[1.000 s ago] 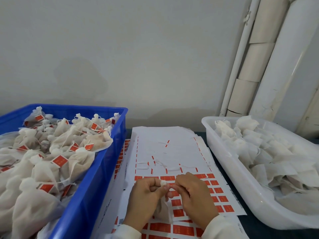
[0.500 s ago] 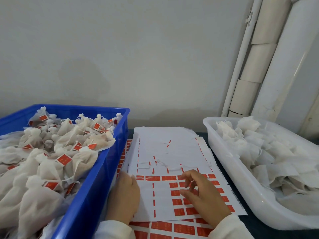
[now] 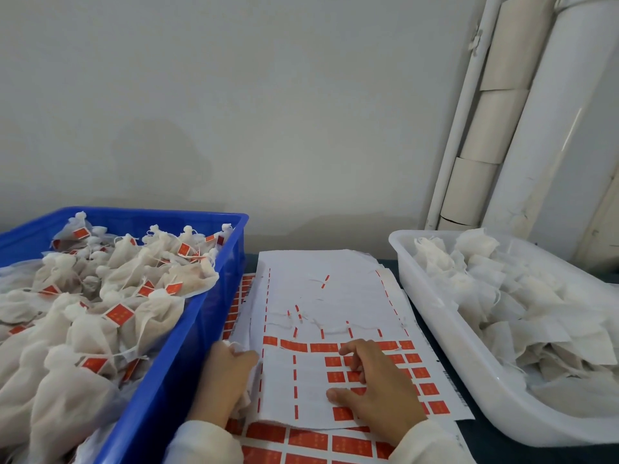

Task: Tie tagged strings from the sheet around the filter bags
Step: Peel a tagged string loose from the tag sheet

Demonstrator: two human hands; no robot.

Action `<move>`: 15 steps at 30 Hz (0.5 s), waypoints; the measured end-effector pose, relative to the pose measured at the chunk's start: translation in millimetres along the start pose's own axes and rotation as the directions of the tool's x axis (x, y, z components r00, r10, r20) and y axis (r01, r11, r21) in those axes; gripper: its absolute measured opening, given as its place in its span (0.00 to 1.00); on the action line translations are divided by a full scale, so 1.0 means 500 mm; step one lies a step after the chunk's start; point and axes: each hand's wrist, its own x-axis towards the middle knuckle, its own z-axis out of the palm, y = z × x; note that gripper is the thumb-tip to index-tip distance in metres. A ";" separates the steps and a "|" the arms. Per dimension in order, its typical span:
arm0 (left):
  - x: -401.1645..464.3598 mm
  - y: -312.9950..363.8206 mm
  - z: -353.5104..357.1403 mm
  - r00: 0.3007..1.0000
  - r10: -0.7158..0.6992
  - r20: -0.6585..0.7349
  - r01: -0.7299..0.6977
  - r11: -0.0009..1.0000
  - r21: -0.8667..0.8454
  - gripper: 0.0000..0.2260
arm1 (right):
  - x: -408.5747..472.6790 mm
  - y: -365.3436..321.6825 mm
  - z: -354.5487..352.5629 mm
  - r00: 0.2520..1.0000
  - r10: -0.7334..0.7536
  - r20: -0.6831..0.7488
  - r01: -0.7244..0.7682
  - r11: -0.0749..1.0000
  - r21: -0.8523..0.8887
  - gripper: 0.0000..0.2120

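A white sheet (image 3: pixel 321 296) with rows of red tags and loose strings lies on the table between two bins. My left hand (image 3: pixel 224 380) grips a white filter bag (image 3: pixel 244 401) by its bunched neck at the sheet's left edge, beside the blue crate. My right hand (image 3: pixel 378 386) rests on the sheet's lower right part. Its bent fingertips touch the red tags (image 3: pixel 335 361) and its thumb is spread apart on the paper; it holds nothing that I can see.
The blue crate (image 3: pixel 187 333) at left is heaped with tied, tagged bags. A white tub (image 3: pixel 432 326) at right holds untied filter bags. More tag sheets (image 3: pixel 301 440) lie underneath. Pipes and paper rolls (image 3: pixel 485 128) stand at the back right.
Both hands held the bag together above the sheet. The left hand then carried it left to the crate's side, and the right hand dropped onto the red tags.
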 end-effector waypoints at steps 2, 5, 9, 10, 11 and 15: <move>0.009 0.005 0.004 0.990 -0.117 0.084 0.118 0.993 -0.012 0.11 | 0.002 0.002 0.003 0.999 0.021 0.026 -0.022 0.999 0.045 0.27; 0.010 0.018 0.016 0.960 -0.203 0.191 0.199 0.979 0.037 0.19 | 0.007 0.009 0.005 0.999 0.043 0.006 -0.043 0.996 0.082 0.27; 0.003 0.022 0.052 0.942 -0.132 0.308 0.117 0.991 0.068 0.23 | 0.008 0.003 0.002 0.999 0.052 0.010 -0.053 0.996 0.068 0.27; 0.005 0.021 0.064 0.945 -0.113 0.306 0.095 0.993 0.073 0.26 | 0.008 0.002 0.002 0.999 0.053 0.011 -0.054 0.997 0.052 0.26; 0.001 0.023 0.072 0.951 -0.100 0.292 0.076 0.993 0.093 0.29 | 0.008 0.001 0.003 0.999 0.051 0.002 -0.051 0.998 0.049 0.26; -0.003 0.020 0.090 0.946 -0.063 0.317 0.042 0.997 0.072 0.23 | 0.008 0.002 0.002 0.998 0.047 -0.032 -0.044 0.996 0.081 0.22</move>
